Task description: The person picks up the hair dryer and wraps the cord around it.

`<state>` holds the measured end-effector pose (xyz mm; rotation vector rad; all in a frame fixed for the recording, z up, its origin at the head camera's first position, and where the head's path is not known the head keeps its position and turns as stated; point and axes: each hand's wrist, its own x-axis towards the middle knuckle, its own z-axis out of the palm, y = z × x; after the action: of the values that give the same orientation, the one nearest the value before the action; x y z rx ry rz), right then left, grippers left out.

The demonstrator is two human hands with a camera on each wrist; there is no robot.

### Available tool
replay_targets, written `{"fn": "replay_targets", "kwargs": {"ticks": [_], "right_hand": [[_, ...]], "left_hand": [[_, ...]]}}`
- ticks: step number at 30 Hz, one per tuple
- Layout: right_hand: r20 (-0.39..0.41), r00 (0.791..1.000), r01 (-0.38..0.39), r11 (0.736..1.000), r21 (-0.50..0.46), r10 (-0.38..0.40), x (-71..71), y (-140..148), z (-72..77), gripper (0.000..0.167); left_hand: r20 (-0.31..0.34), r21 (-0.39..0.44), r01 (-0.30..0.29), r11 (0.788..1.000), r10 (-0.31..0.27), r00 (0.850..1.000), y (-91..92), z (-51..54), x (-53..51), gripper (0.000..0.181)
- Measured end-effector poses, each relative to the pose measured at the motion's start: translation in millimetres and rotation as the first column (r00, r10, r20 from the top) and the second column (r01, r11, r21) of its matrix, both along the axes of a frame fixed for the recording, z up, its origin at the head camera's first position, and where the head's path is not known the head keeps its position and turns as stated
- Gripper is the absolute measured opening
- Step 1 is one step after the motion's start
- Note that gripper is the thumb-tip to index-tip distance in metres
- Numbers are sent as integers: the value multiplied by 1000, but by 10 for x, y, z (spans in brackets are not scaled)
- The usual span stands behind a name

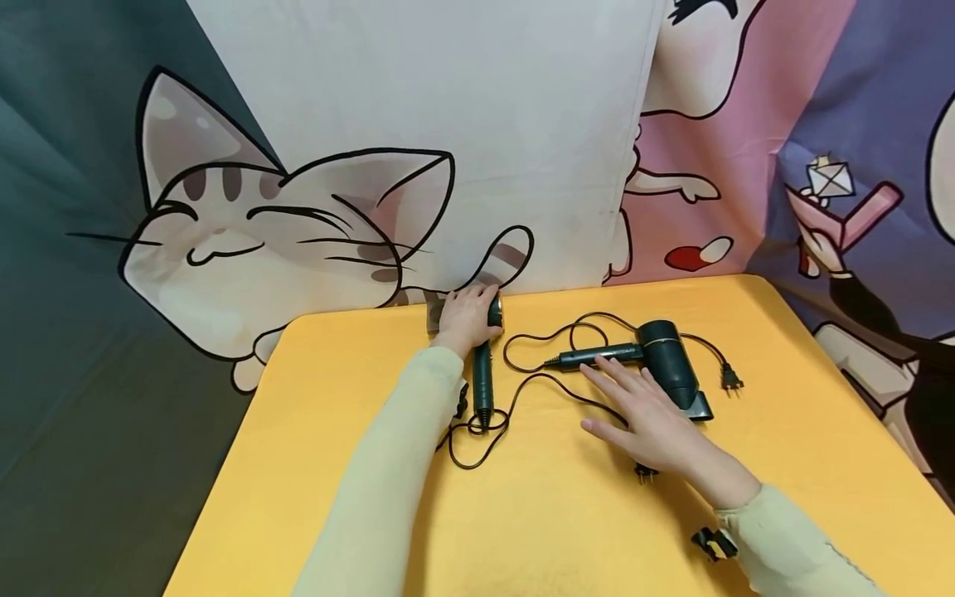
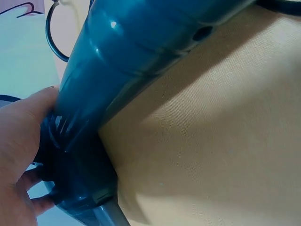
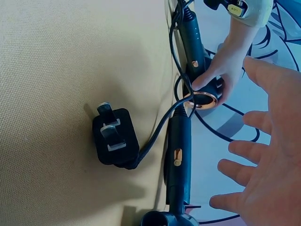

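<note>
Head cam: dark-green L-shaped plastic hairdryer [image 1: 482, 369] was gripped by left hand [image 1: 466, 318]
Right hand [image 1: 645, 414]: fingers were spread
Handle [image 1: 483, 385]: best grabbed, looked slippery-ish

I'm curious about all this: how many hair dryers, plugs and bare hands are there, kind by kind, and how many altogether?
Hair dryers: 2
Plugs: 2
Bare hands: 2
Total: 6
</note>
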<state>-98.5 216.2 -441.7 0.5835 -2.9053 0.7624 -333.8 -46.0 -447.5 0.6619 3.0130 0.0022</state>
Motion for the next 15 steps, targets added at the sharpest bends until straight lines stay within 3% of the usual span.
{"fn": "replay_targets", "kwargs": {"ticks": [6,15], "right_hand": [[-13,1000,4,1000,5,-4,-1,3,-15,75],[3,1000,12,1000,1,-12,13,-9,-11,74]], "left_hand": [[-5,-13,-29,999,29,1000,30,-25,-32,92],[-59,24,-25,999,27,998,7,-9,-31,80]]}}
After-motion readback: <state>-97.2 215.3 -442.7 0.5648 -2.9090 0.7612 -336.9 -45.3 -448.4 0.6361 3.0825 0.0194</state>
